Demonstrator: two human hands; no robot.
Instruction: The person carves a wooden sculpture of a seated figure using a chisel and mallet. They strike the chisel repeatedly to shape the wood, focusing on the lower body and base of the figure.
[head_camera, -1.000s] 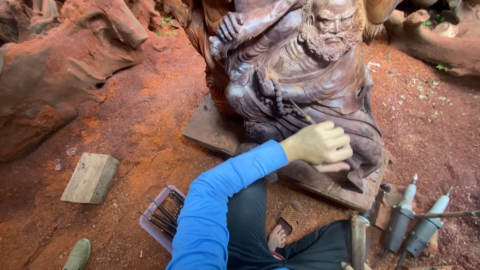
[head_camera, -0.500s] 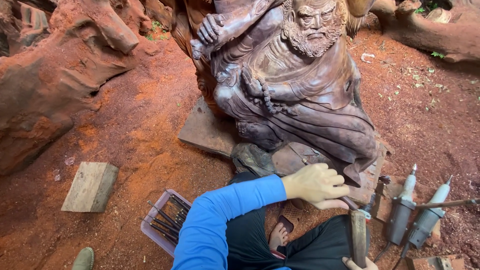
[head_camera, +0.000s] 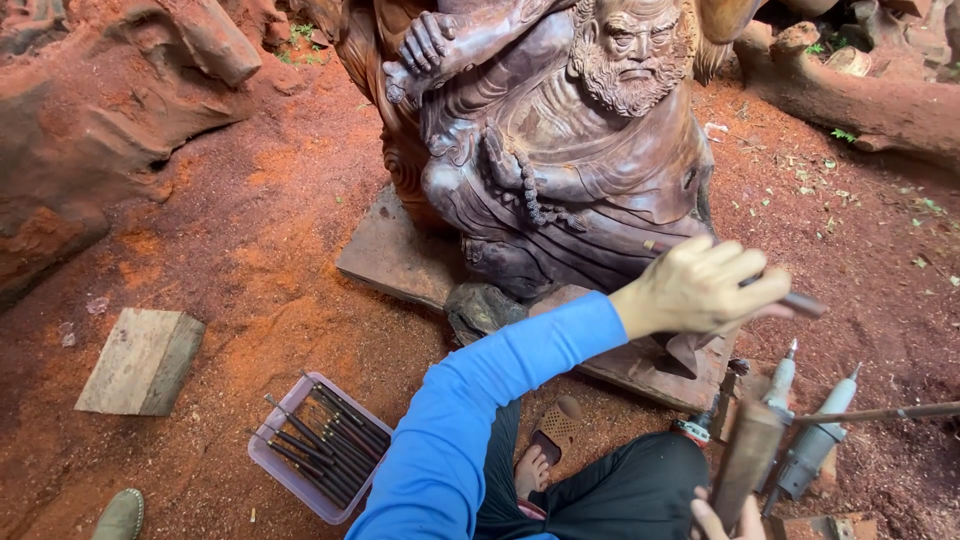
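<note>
Head view, from the left: a pale wood block (head_camera: 140, 362) lies on the red sawdust, and nearer the person a lilac tray (head_camera: 300, 490) holds a fan of dark chisels (head_camera: 325, 445). Right of that, a blue sleeve (head_camera: 480, 400) runs up to the left hand (head_camera: 700, 290), which is closed in a fist round a thin carving tool (head_camera: 795, 302). The tool's long axis runs roughly level, left to right, one end showing near the statue's robe and the other sticking out past the fingers to the right. The dark wooden statue (head_camera: 570, 160) sits just above and behind this hand on its slab (head_camera: 400, 260), so the tool lies against its lower folds or just off them; contact cannot be made out. Lower right, the right hand (head_camera: 725, 520) is mostly cut off by the frame edge, fingers wrapped on a wooden mallet (head_camera: 745, 462) held upright, well below the tool. Two grey rotary tools (head_camera: 810, 440) lie just beside it.
</note>
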